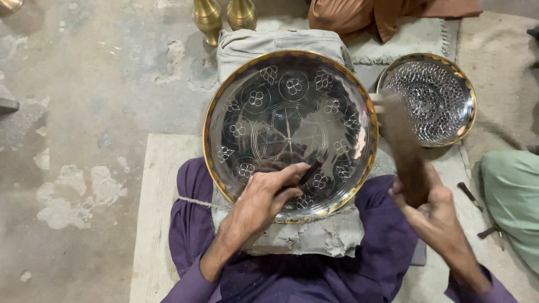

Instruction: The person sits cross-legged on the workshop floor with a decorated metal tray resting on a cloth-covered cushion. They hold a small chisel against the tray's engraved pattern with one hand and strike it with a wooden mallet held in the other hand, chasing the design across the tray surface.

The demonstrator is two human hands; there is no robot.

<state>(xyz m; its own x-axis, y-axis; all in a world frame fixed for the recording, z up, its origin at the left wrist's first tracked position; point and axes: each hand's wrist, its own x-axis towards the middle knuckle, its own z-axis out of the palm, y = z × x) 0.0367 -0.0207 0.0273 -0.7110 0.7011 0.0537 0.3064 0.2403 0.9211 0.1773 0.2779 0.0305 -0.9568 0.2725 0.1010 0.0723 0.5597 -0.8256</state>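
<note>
A large round metal tray (289, 78) with a gold rim and engraved flower circles rests on a grey cloth pad over my lap. My left hand (264, 196) lies on the tray's near edge, fingers closed on a thin dark chisel (310, 171) whose tip touches the tray. My right hand (429, 205) is raised beside the tray's right rim and grips a dark wooden mallet (400, 134), blurred with motion.
A second, smaller engraved tray (429, 98) lies on the mat to the right. Two brass vases (224, 15) stand at the top. Another person's brown-clothed legs (365, 14) sit beyond. Green cloth (514, 196) and small tools (467, 194) lie at right.
</note>
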